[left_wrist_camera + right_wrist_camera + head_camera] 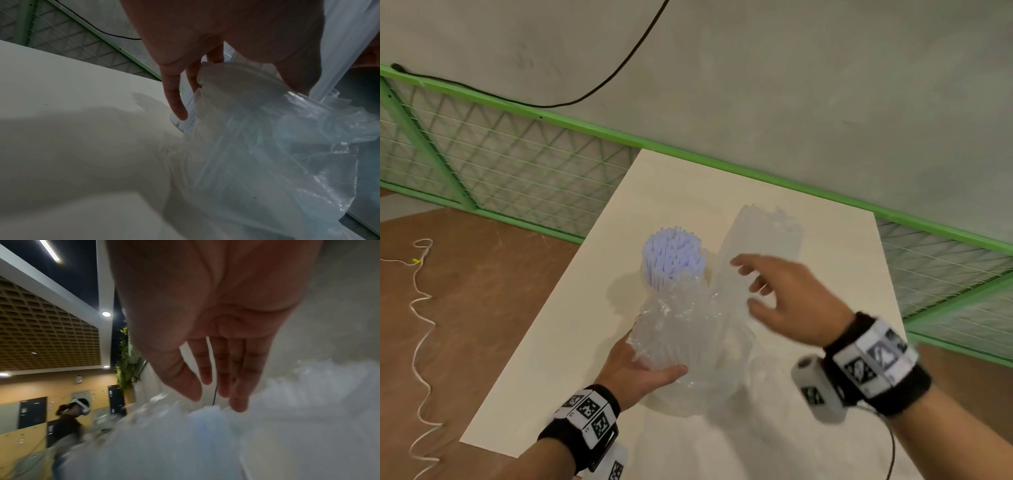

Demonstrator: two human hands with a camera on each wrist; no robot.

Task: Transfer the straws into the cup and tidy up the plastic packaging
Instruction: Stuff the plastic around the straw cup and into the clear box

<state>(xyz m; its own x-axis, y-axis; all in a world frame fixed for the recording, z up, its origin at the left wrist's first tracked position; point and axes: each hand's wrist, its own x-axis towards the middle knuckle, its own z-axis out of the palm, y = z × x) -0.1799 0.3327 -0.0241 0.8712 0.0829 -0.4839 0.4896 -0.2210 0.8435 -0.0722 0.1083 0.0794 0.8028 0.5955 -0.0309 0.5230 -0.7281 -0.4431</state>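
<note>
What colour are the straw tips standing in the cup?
Pale lilac-blue at the straws, whitish lower down; best seen in the head view.

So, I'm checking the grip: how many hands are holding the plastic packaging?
1. The left hand grips the crumpled plastic packaging in front of the straws. The right hand is open beside its upright part; contact is too blurred to tell.

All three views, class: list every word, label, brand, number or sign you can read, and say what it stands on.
No readable text anywhere.
Left wristband: square black-and-white coded markers, no letters or digits.
Right wristband: the same kind of markers, blurred.
Plastic packaging: clear, no print visible.
Straws: no print visible.
Lockers in the right wrist view: small labels, too blurred to read.
</note>
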